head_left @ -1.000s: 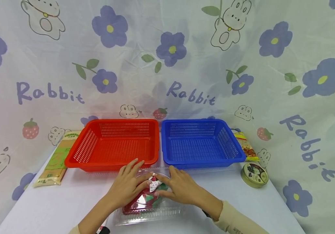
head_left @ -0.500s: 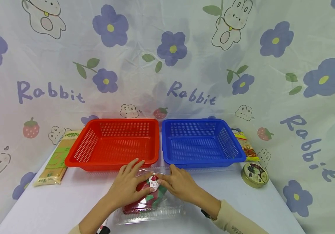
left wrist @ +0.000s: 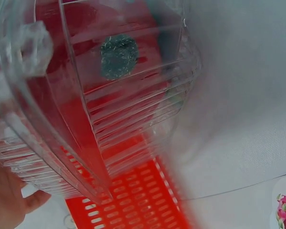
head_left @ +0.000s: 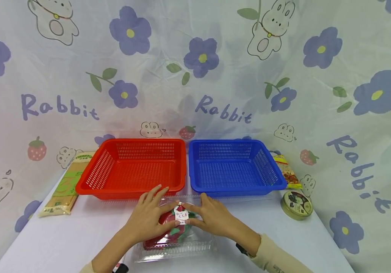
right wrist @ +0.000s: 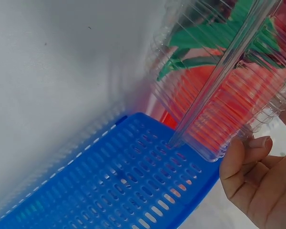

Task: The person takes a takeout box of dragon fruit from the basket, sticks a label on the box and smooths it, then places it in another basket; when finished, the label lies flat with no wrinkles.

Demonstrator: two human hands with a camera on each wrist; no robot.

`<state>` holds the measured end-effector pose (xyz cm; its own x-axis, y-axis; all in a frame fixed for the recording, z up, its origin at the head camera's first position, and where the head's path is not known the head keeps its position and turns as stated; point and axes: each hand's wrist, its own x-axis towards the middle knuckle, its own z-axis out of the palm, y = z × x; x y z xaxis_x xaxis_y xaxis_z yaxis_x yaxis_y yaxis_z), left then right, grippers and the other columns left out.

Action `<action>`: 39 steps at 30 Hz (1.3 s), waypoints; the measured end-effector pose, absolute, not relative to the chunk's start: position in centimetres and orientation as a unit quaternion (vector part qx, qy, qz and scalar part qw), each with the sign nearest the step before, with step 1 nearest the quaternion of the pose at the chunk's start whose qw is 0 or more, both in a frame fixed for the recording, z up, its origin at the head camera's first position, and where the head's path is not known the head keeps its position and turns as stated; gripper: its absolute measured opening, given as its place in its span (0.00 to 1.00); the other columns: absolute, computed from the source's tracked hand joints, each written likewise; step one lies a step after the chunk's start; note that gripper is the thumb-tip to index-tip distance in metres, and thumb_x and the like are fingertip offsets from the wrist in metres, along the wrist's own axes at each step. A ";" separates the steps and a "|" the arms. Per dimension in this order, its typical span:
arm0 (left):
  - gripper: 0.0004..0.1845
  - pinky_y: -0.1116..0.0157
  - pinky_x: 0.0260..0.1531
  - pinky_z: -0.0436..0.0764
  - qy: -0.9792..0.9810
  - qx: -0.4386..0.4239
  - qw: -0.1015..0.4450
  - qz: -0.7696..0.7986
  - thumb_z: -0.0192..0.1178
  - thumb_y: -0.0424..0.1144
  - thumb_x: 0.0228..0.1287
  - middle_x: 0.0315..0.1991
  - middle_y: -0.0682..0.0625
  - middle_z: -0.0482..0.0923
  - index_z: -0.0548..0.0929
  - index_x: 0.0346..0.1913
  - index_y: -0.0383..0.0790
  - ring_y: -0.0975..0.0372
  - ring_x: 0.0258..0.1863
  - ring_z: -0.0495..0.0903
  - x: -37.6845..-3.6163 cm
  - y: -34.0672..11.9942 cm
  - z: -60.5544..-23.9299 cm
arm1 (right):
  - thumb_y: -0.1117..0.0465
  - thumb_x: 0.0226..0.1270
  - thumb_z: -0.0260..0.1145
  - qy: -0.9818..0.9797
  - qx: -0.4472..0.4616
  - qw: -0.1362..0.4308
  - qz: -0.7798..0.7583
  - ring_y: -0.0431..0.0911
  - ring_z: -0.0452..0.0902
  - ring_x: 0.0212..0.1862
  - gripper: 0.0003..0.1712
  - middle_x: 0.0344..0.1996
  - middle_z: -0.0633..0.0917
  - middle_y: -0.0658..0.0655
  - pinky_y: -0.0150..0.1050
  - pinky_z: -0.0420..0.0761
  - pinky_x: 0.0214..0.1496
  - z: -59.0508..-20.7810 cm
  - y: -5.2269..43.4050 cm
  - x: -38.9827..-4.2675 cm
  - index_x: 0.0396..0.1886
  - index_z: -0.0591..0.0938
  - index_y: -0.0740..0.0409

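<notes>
A clear plastic clamshell box [head_left: 178, 248] holds a red dragon fruit [head_left: 156, 242] with green leaf tips. On the lid lies a white label [head_left: 182, 215] with a small red fruit picture and print. My left hand [head_left: 146, 220] comes from the left, thumb and index finger at the label's left side, other fingers stretched over the lid. From the right, my right hand [head_left: 216, 218] touches the label's right side with index finger and thumb. In the right wrist view, its other fingers [right wrist: 245, 162] bend beside the box.
Behind the box stand a red basket [head_left: 130, 195] and a blue basket [head_left: 240, 189]. Noodles in a pack [head_left: 66, 184] lie left; a snack bag [head_left: 288, 172] and round tin [head_left: 296, 204] stand right. A black-capped item [head_left: 122, 268] shows at the front edge.
My right thumb and index finger have spread from the label's middle to its right edge. The label now lies flatter and straighter, its print facing up. The left hand has barely moved.
</notes>
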<state>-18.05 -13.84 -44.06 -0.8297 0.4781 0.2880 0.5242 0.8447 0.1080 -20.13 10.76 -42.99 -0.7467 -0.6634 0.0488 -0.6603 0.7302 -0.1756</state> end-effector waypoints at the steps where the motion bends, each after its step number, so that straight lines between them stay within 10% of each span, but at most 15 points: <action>1: 0.29 0.38 0.64 0.66 -0.952 -0.263 0.125 -0.092 0.59 0.67 0.59 0.70 0.41 0.68 0.83 0.61 0.60 0.43 0.73 0.59 -18.1 -13.8 -44.1 | 0.35 0.67 0.60 0.930 -0.356 0.008 -0.092 0.38 0.63 0.26 0.34 0.32 0.68 0.52 0.27 0.68 0.26 -43.0 10.8 -20.1 0.72 0.68 0.28; 39: 0.41 0.37 0.59 0.67 -0.972 -0.115 0.115 -0.170 0.63 0.70 0.54 0.64 0.46 0.72 0.73 0.70 0.59 0.49 0.65 0.65 -13.1 -20.0 -44.6 | 0.31 0.71 0.52 0.940 -0.255 0.023 -0.224 0.36 0.62 0.23 0.39 0.33 0.67 0.49 0.30 0.67 0.22 -45.1 16.3 -17.7 0.78 0.55 0.27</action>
